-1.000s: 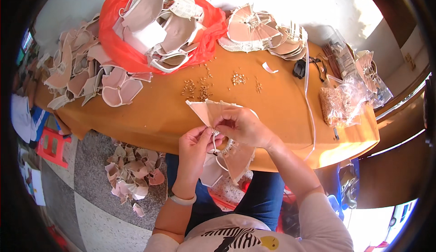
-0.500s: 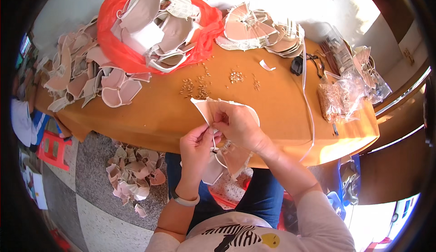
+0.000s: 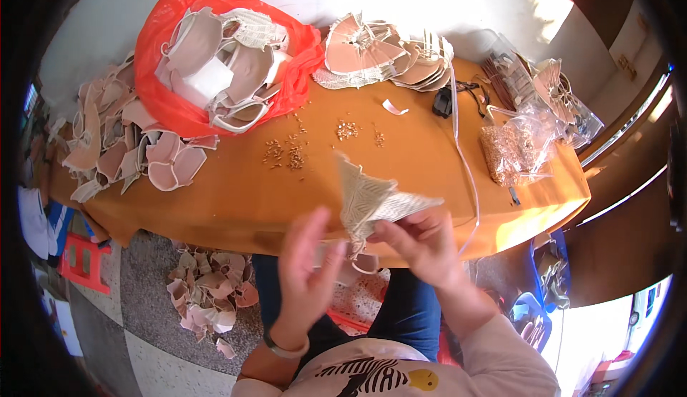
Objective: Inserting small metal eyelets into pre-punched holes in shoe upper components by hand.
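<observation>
Right hand [image 3: 422, 243] pinches a cream lace cup piece [image 3: 372, 200] by its lower edge, held up just above the near edge of the orange tabletop [image 3: 429, 154]. Left hand [image 3: 304, 268] is released, fingers spread, palm toward the piece, close beside it but not gripping. A pale strap loop [image 3: 361, 261] hangs below the piece, over the lap.

Risks as I see them:
- One-hand pinch only; lace is floppy, could slip and drop to the floor onto the scrap pile [image 3: 207, 293].
- Thin white cord [image 3: 465, 161] runs down the tabletop right next to the right hand; a snag could drag it, and the black tool [image 3: 444, 101] it leads toward.
- Small metal bits [image 3: 286, 155] lie loose, scattered just beyond the piece; a sweep of the fabric would scatter them off the edge.
- Clear bag of small parts [image 3: 512, 152] sits near the right edge, could tip if the cord is pulled.

Red bag [image 3: 172, 107] of cups is well apart, no risk.
</observation>
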### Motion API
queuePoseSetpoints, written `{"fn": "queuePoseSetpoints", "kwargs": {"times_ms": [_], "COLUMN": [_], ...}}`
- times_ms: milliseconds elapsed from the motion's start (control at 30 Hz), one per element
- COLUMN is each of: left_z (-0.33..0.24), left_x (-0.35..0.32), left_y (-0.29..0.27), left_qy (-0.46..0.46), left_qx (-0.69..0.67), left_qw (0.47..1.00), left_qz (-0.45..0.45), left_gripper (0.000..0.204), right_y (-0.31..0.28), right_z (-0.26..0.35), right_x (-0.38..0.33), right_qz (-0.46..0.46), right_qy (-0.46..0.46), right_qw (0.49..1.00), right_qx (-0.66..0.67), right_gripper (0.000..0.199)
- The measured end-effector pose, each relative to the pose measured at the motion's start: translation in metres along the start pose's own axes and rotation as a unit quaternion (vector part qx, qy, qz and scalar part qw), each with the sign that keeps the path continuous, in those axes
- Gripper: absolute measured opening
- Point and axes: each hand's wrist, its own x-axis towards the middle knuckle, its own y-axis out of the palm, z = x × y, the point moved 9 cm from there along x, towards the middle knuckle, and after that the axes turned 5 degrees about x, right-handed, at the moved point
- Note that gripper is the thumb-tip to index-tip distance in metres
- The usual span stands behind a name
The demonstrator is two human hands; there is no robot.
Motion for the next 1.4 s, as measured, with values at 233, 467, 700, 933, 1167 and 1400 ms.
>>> {"fn": "queuePoseSetpoints", "kwargs": {"times_ms": [233,467,700,933,1167,1400], "left_z": [0.060,0.039,0.010,0.023,0.027,0.032], "left_x": [0.041,0.076,0.087,0.057,0.057,0.056], "left_y": [0.003,0.026,0.045,0.100,0.098,0.096], "left_qy": [-0.124,-0.071,0.103,0.279,0.262,0.265], "left_qx": [-0.149,0.151,0.563,0.464,0.476,0.486], "left_qw": [0.973,0.981,0.811,0.772,0.777,0.775], "left_qz": [0.127,0.094,0.121,0.332,0.317,0.306], "left_gripper": [0.069,0.085,0.078,0.047,0.045,0.040], "right_y": [-0.044,-0.123,-0.107,-0.114,-0.086,-0.089], "right_z": [-0.033,-0.065,-0.002,-0.048,-0.062,-0.075], "right_x": [0.023,0.043,0.037,0.110,0.150,0.169], "right_qz": [-0.056,-0.116,-0.236,-0.012,0.087,0.089], "right_qy": [0.126,0.088,-0.201,-0.049,-0.136,-0.090], "right_qw": [0.963,0.930,0.746,0.906,0.865,0.842], "right_qx": [0.232,-0.339,-0.589,-0.421,-0.475,-0.524], "right_gripper": [0.014,0.039,0.052,0.018,0.012,0.010]}}
